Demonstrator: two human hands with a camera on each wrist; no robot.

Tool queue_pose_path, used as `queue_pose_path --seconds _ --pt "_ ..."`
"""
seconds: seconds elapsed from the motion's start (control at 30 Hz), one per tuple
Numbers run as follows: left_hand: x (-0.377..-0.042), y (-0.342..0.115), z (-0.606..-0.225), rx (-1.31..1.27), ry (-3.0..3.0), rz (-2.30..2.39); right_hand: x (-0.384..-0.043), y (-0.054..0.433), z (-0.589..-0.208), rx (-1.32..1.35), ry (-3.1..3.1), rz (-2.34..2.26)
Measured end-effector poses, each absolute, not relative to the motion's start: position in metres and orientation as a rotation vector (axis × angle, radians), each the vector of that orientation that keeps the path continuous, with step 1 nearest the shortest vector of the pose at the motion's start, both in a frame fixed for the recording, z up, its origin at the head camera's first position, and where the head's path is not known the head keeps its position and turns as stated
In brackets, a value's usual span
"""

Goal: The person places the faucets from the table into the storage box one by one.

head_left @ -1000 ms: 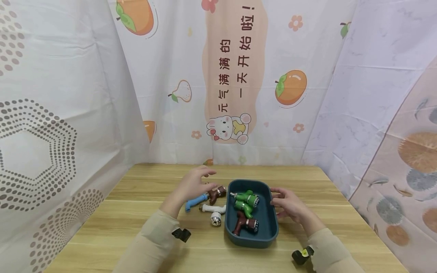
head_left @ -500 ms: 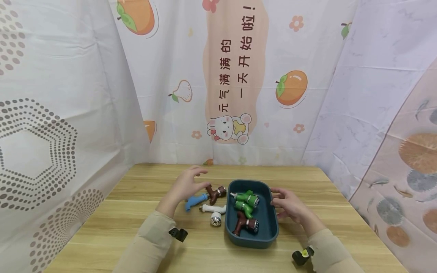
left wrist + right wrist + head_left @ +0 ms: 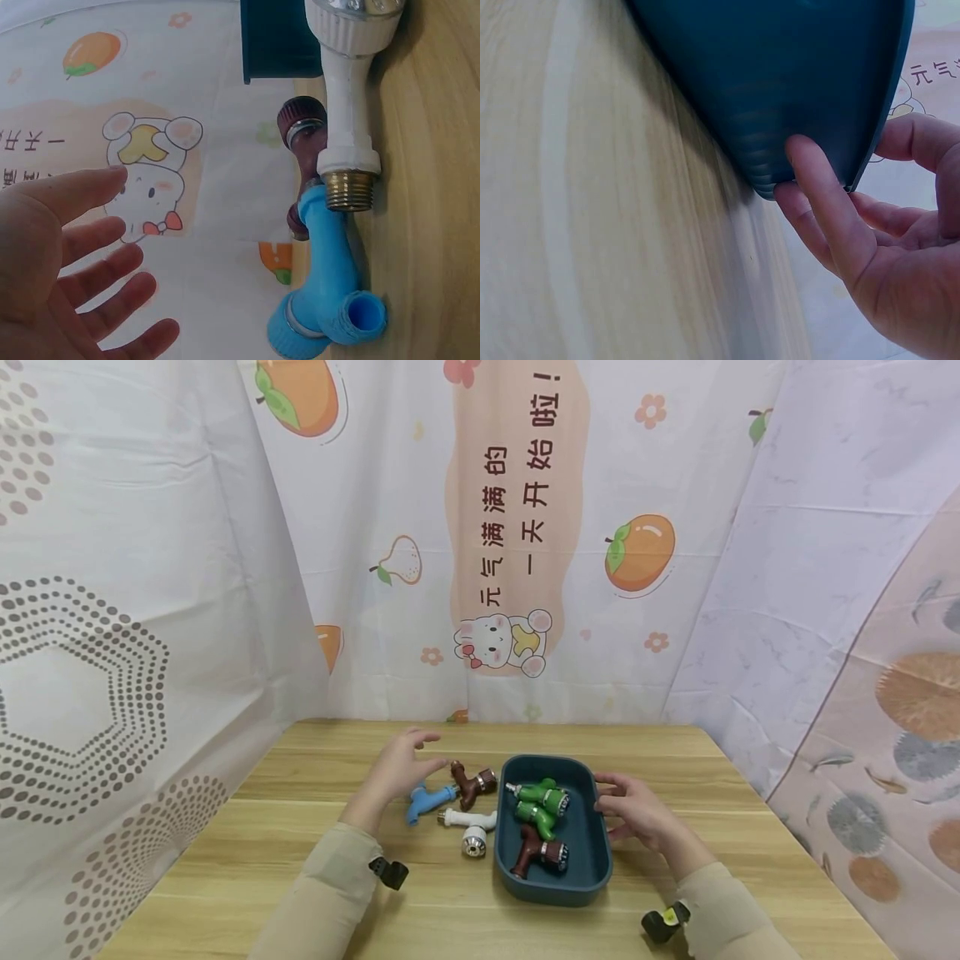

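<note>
My left hand [image 3: 393,768], fingers spread and holding nothing, hovers over the table just behind a blue plastic tap [image 3: 431,800]. Beside that tap lie a brown tap [image 3: 473,783] and a white tap [image 3: 468,820] with a chrome-faced knob. In the left wrist view, the white tap's brass thread [image 3: 350,190] and the blue tap's open spout show clearly. A dark teal bin [image 3: 555,893] holds two green taps [image 3: 542,802] and a brown tap [image 3: 538,852]. Loosely bent, the fingers of my right hand [image 3: 637,810] touch the bin's right outer wall [image 3: 795,82].
The wooden table [image 3: 255,877] reaches back to a printed curtain [image 3: 390,635]. More curtains hang at the left and right sides. A small black camera [image 3: 388,872] sits on the left wrist, another camera [image 3: 664,922] on the right.
My left hand has drawn back leftward, away from the brown tap, so the taps on the table show more fully. The right hand and the bin have stayed in place.
</note>
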State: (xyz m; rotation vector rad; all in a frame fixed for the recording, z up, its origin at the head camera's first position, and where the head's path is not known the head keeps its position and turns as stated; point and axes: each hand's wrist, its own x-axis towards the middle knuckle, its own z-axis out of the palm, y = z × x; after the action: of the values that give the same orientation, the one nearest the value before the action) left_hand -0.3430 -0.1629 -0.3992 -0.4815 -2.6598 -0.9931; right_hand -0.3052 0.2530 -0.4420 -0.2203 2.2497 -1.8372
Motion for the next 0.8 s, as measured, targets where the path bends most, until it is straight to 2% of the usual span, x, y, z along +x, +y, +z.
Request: queue_pose_path --seconds 0.8 --pt "-0.355 -0.177 -0.416 -0.284 -2.805 -1.025 -0.305 0.253 -0.441 -0.239 2.224 -1.844"
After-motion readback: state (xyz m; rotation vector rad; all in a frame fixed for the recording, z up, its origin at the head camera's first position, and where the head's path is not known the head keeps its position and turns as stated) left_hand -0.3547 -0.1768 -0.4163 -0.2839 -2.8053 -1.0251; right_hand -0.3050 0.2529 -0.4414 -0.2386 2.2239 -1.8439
